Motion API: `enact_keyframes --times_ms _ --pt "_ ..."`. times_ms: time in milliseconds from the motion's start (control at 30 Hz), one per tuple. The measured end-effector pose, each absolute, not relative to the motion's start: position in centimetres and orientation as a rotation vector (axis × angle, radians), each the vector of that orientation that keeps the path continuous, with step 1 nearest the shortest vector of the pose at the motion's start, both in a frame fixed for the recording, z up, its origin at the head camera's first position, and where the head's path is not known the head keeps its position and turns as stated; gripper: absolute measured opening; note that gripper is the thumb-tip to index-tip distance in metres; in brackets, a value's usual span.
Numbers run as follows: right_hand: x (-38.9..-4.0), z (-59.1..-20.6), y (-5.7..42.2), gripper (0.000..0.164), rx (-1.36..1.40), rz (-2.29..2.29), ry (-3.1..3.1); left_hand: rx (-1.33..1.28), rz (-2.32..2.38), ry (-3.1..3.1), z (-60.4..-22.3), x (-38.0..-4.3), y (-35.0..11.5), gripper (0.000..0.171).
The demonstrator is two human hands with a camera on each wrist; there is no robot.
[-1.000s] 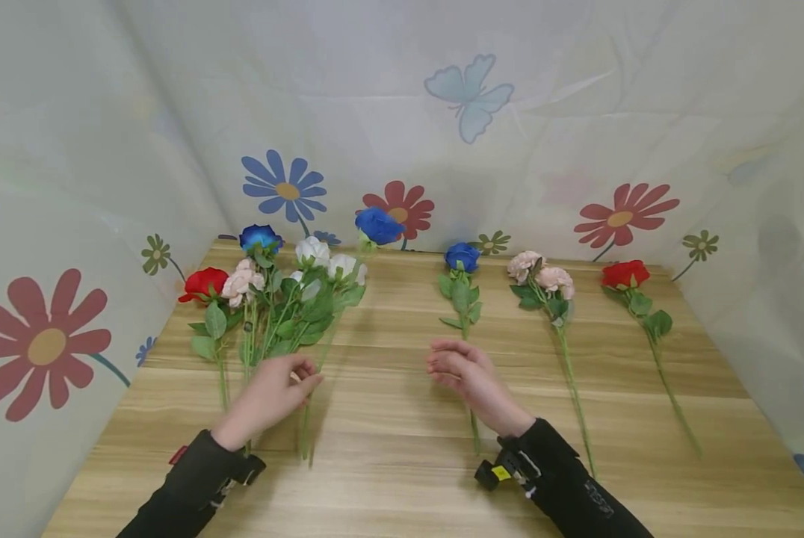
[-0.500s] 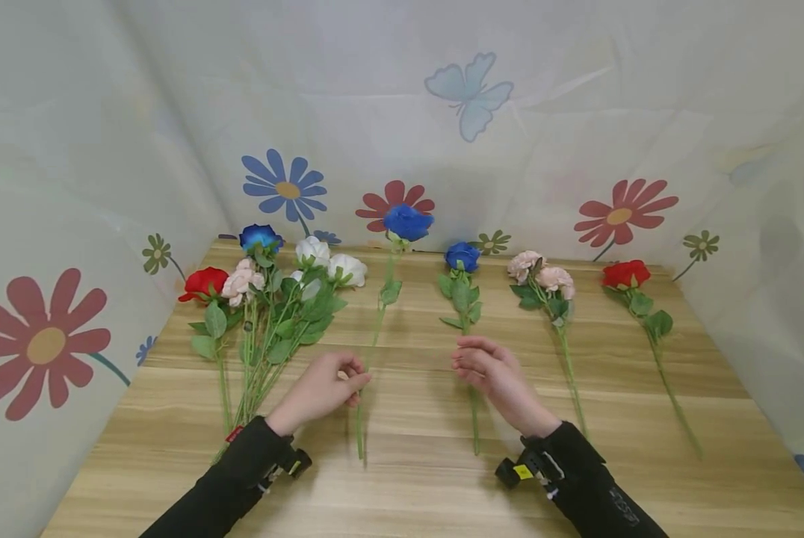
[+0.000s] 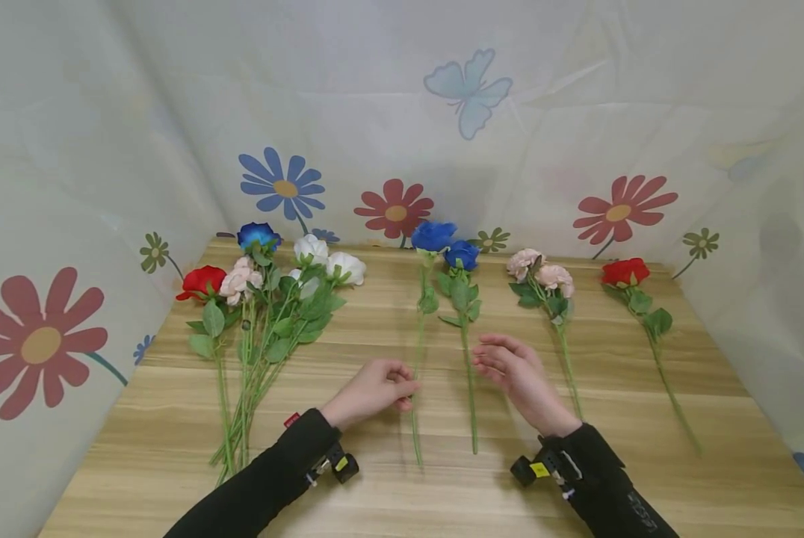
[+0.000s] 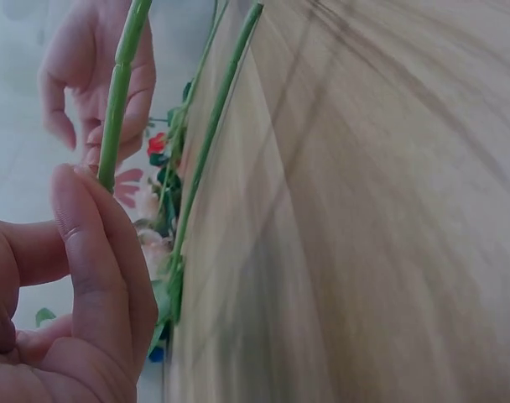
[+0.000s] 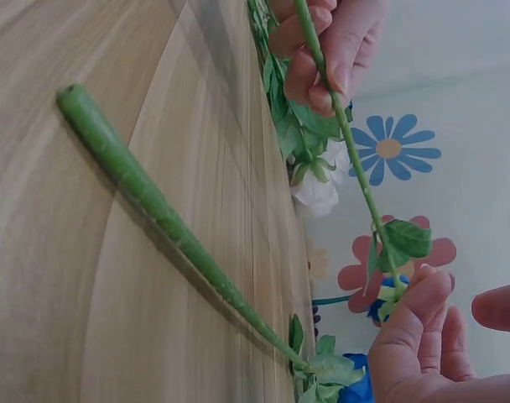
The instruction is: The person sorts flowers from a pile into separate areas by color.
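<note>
Left hand (image 3: 377, 392): thumb and fingertips pinching the green stem of a blue rose (image 3: 433, 236), in its lower half, the bloom pointing away from the person. So light a pinch probably suits a slim stem, and holding low leaves petals and leaf untouched. At the grip the stem is raised off the table (image 3: 442, 512); whether any part of the rose touches the wood cannot be told.

Right hand (image 3: 519, 373): fingers loosely bent, thumb apart from them, nothing grasped. Raised above the table near the next stem, apart from the held one.

Second blue rose (image 3: 462, 255): lying on the table just right of the held one, bloom to the back, stem toward the person. The two blooms stand side by side, seeming to overlap in the head view.

Pink flower stem (image 3: 555, 279), two blooms, and red rose (image 3: 625, 273): laid farther right, well apart from each other, stem ends to the front, presumably so that each can be taken up singly by its stem.

Mixed group, left: red rose, pale pink flower (image 3: 240, 282), two-tone blue rose (image 3: 258, 235), white flowers (image 3: 346, 268). Blooms fanned at the back, most stems crossing at the front, perhaps because thin stems gather closer than full heads.
</note>
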State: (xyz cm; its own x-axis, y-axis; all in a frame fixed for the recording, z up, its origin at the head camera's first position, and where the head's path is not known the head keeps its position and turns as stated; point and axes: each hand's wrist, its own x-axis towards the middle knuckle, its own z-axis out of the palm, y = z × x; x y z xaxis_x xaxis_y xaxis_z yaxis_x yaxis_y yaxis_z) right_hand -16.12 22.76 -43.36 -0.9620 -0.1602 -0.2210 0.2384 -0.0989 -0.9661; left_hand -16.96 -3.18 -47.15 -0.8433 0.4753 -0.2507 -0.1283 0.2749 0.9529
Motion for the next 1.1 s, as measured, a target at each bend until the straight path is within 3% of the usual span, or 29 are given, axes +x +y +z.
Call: enact_keyframes --times_ms 233,600,867,1100 --pt "-16.2 -43.5 23.2 0.029 0.102 -2.143 1.923 0.254 1.648 2.011 -48.1 -17.7 -1.1 0.028" --pt "-16.3 -43.3 23.3 0.025 0.1 -2.177 1.894 0.239 1.671 1.96 -48.9 -18.7 1.4 0.017" --pt "-16.4 -43.4 23.7 0.03 0.1 -2.164 1.905 0.316 1.562 2.053 -48.7 -19.7 2.8 0.019" --pt "-16.5 -43.3 23.9 0.018 0.114 -2.182 1.894 0.393 1.456 2.164 -47.5 -19.7 3.7 0.022"
